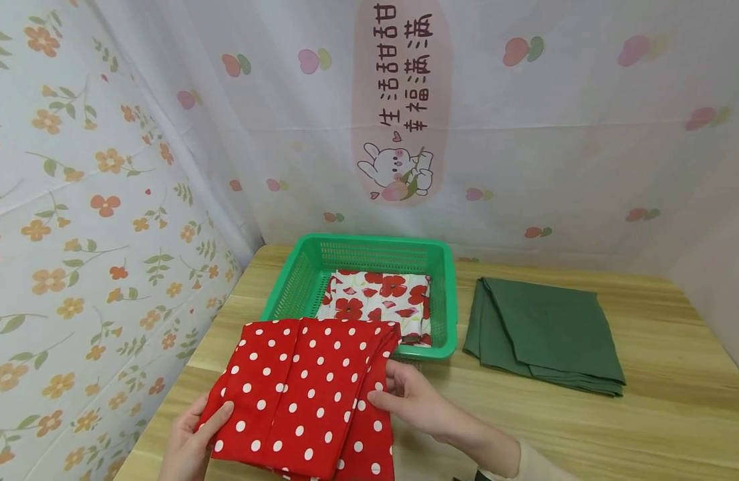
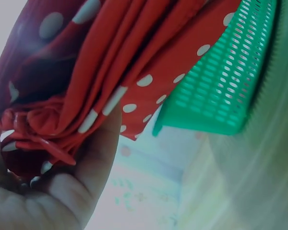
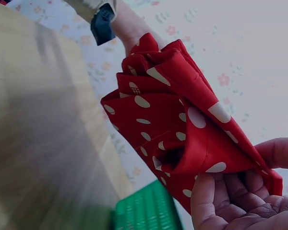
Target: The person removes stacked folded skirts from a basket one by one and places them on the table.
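A folded red cloth with white polka dots (image 1: 309, 394) is held up in front of the basket, covering part of its near rim. My left hand (image 1: 195, 434) grips its left edge, thumb on top and fingers underneath. Several stacked folds of the cloth (image 2: 134, 43) lie in that palm in the left wrist view. At the opposite edge, my right hand (image 1: 414, 401) pinches the cloth. The right wrist view shows the fingers of the right hand (image 3: 245, 201) tucked against a loose fold. Inside the green basket (image 1: 448, 300) lies a folded white cloth with red flowers (image 1: 381, 294).
To the right of the basket, a folded dark green cloth (image 1: 550, 334) lies flat on the wooden table (image 1: 664, 374). A floral curtain (image 1: 75, 234) hangs on the left, and a printed white curtain (image 1: 526, 147) hangs behind the table.
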`<action>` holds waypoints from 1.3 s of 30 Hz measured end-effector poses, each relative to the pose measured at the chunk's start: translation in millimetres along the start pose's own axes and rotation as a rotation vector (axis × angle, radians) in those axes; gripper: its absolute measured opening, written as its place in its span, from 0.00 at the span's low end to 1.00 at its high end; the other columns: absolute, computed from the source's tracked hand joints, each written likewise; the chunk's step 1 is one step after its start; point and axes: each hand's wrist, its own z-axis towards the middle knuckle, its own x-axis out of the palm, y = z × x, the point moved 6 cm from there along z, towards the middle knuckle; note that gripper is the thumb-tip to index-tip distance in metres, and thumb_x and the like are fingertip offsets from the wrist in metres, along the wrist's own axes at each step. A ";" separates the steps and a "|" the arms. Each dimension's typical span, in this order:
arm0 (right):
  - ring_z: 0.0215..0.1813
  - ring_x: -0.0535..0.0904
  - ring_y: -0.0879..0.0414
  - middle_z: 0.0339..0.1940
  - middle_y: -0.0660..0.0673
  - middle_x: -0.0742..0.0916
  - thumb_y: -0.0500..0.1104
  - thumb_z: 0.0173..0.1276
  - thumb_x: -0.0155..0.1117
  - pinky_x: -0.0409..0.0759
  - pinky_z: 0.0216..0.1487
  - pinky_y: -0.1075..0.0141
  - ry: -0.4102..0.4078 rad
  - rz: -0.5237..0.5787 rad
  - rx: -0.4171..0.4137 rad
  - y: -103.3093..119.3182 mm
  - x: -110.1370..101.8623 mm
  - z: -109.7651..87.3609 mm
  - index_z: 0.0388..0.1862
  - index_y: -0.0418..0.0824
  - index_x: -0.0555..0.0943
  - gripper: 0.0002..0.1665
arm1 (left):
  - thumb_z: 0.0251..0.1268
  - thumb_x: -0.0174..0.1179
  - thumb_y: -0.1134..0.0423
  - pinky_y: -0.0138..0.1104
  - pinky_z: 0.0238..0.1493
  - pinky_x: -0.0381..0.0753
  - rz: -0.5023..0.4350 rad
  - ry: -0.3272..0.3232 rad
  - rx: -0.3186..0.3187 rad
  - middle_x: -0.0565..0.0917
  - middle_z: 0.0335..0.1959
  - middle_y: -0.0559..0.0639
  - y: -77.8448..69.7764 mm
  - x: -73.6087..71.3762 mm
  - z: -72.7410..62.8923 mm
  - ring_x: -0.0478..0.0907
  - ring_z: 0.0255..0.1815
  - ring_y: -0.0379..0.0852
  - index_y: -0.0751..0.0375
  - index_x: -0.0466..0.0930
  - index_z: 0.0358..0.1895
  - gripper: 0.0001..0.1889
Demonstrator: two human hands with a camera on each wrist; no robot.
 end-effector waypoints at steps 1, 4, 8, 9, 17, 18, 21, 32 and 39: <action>0.47 0.82 0.50 0.49 0.40 0.82 0.38 0.67 0.59 0.80 0.46 0.63 0.008 0.005 0.002 -2.0 1.6 -0.6 0.60 0.29 0.66 0.26 | 0.69 0.53 0.66 0.38 0.28 0.83 0.006 -0.005 -0.014 0.84 0.34 0.44 3.1 -1.7 -1.7 0.83 0.29 0.45 0.36 0.81 0.38 0.14; 0.47 0.82 0.51 0.50 0.40 0.82 0.38 0.67 0.58 0.80 0.46 0.64 0.027 0.021 0.010 -7.4 6.0 -4.0 0.60 0.29 0.66 0.25 | 0.68 0.54 0.64 0.41 0.31 0.83 0.029 -0.033 -0.103 0.83 0.34 0.43 13.8 -7.2 -7.2 0.83 0.31 0.46 0.45 0.79 0.46 0.10; 0.48 0.82 0.50 0.51 0.39 0.82 0.39 0.67 0.59 0.80 0.47 0.63 0.049 0.042 0.016 -13.6 11.7 -9.1 0.59 0.28 0.66 0.26 | 0.66 0.56 0.60 0.45 0.36 0.83 0.061 -0.056 -0.237 0.83 0.37 0.43 27.3 -12.2 -14.3 0.83 0.36 0.49 0.57 0.70 0.57 0.18; 0.49 0.82 0.50 0.51 0.39 0.82 0.39 0.66 0.59 0.80 0.48 0.62 0.050 0.046 0.020 -15.0 12.8 -10.2 0.59 0.29 0.66 0.26 | 0.66 0.56 0.59 0.45 0.37 0.83 0.059 -0.051 -0.258 0.83 0.38 0.43 30.1 -13.0 -15.7 0.83 0.37 0.49 0.55 0.70 0.57 0.17; 0.49 0.82 0.50 0.50 0.40 0.82 0.38 0.65 0.59 0.79 0.49 0.62 0.053 0.074 0.059 -29.1 15.8 -15.2 0.60 0.28 0.67 0.26 | 0.66 0.56 0.58 0.43 0.39 0.82 0.012 0.111 -0.261 0.83 0.35 0.41 43.5 -13.1 -18.6 0.84 0.37 0.48 0.33 0.76 0.36 0.08; 0.49 0.82 0.49 0.50 0.40 0.82 0.38 0.65 0.59 0.79 0.49 0.62 0.055 0.079 0.064 -31.1 15.7 -15.4 0.60 0.28 0.67 0.26 | 0.66 0.56 0.58 0.43 0.39 0.82 0.010 0.117 -0.262 0.83 0.36 0.42 45.1 -12.4 -18.4 0.84 0.37 0.48 0.35 0.76 0.38 0.07; 0.49 0.82 0.49 0.49 0.40 0.83 0.37 0.65 0.59 0.80 0.48 0.61 0.048 0.084 0.078 -37.2 14.3 -14.9 0.60 0.28 0.67 0.26 | 0.66 0.57 0.58 0.44 0.40 0.82 0.029 0.122 -0.278 0.82 0.38 0.43 49.3 -9.4 -17.0 0.83 0.39 0.49 0.47 0.75 0.48 0.09; 0.49 0.82 0.47 0.50 0.39 0.83 0.37 0.65 0.59 0.80 0.48 0.57 0.024 0.108 0.116 -58.7 7.3 -11.5 0.59 0.28 0.66 0.26 | 0.65 0.58 0.62 0.46 0.37 0.83 0.140 0.084 -0.268 0.81 0.43 0.54 52.4 4.3 -8.6 0.83 0.38 0.53 0.76 0.60 0.61 0.28; 0.49 0.82 0.47 0.49 0.39 0.83 0.37 0.65 0.60 0.80 0.47 0.57 0.004 0.098 0.130 -69.9 2.3 -10.9 0.59 0.28 0.67 0.26 | 0.63 0.60 0.59 0.48 0.38 0.82 0.157 0.050 -0.284 0.82 0.44 0.57 57.6 10.7 -4.3 0.83 0.38 0.53 0.76 0.62 0.60 0.29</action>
